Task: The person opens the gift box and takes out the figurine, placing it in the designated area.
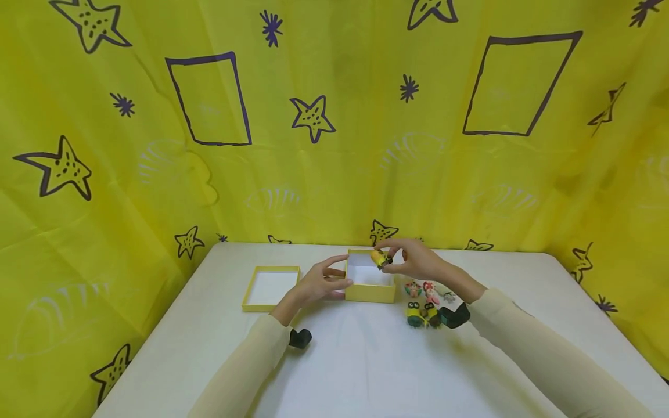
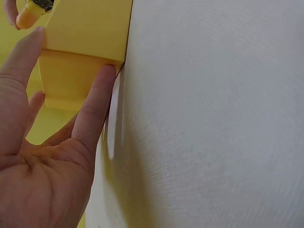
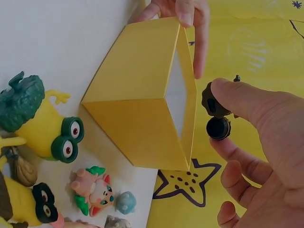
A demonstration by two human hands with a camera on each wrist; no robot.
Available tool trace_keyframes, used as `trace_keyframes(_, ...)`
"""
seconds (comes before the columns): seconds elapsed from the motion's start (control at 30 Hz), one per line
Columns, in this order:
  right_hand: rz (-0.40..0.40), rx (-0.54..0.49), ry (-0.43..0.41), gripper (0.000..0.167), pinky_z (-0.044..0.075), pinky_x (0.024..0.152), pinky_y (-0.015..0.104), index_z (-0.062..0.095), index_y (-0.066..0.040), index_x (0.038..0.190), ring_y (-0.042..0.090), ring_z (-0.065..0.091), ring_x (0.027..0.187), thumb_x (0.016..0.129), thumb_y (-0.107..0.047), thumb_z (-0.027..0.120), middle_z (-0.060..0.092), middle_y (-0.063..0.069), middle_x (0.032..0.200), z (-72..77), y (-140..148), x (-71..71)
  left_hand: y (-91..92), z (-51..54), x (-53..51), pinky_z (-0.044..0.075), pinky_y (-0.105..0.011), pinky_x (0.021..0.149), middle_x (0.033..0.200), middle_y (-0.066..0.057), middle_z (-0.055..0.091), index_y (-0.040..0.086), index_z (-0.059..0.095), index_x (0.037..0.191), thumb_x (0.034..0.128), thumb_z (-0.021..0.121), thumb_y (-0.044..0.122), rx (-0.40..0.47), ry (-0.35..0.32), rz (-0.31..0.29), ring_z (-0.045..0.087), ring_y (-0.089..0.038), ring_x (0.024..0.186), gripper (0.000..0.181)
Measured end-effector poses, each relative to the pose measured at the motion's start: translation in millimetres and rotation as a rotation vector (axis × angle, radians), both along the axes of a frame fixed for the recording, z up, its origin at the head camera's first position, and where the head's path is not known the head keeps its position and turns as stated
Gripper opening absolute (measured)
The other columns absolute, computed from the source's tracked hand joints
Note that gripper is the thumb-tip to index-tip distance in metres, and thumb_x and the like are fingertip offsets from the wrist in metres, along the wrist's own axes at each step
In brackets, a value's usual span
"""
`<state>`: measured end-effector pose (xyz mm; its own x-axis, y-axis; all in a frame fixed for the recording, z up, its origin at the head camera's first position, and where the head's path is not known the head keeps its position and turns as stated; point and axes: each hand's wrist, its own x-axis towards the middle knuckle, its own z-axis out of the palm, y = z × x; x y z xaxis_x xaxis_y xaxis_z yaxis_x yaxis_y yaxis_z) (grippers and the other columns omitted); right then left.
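Observation:
A yellow box (image 1: 370, 294) with a white inside stands open-side up in the middle of the table. My left hand (image 1: 320, 282) touches its left side, with fairly straight fingers against the wall and corner in the left wrist view. Over the box's opening, my right hand (image 1: 415, 259) pinches a small yellow-and-black toy figure (image 1: 378, 258) between thumb and fingers. The figure is tilted. In the right wrist view only its dark parts (image 3: 218, 127) show past the thumb; its yellow end (image 2: 29, 16) appears in the left wrist view.
Left of the box lies a shallow yellow lid (image 1: 255, 308), white side up. To the right stand two goggled yellow figures (image 3: 40, 135), with smaller pink and grey toys, including a pink toy with green parts (image 3: 92, 190). A yellow patterned curtain (image 1: 334, 174) hangs behind the table (image 1: 355, 371).

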<state>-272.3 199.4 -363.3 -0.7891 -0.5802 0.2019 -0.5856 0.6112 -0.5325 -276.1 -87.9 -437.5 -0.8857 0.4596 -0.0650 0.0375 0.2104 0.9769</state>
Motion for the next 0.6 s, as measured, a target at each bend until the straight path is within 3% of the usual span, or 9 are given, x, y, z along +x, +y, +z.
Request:
trace_keyframes(0.23,-0.01,0.002,-0.006,0.048,0.045,0.06,0.029,0.065,-0.011,0.135,0.019,0.053,0.074,0.09,-0.017,0.081,0.068,0.009,0.107,-1.4,13.2,6.0,-0.3,-1.2,-0.9,0.062,-0.041,0.085,0.141,-0.026,0.053,0.018,0.04,0.159,0.0938,0.078,0.017,0.013,0.004,-0.002,0.067,-0.032,0.114,0.076)
trace_keyframes(0.6,-0.064,-0.003,0.01,0.047,0.036,0.053,0.026,0.068,-0.014,0.132,0.019,0.044,0.063,0.088,-0.02,0.084,0.068,0.005,0.102,-6.4,42.4,24.9,-1.5,-1.8,-0.7,0.062,-0.041,0.086,0.142,-0.027,0.052,0.018,0.04,0.159,0.0935,0.078,0.015,0.036,-0.001,-0.01,0.068,-0.03,0.112,0.076)
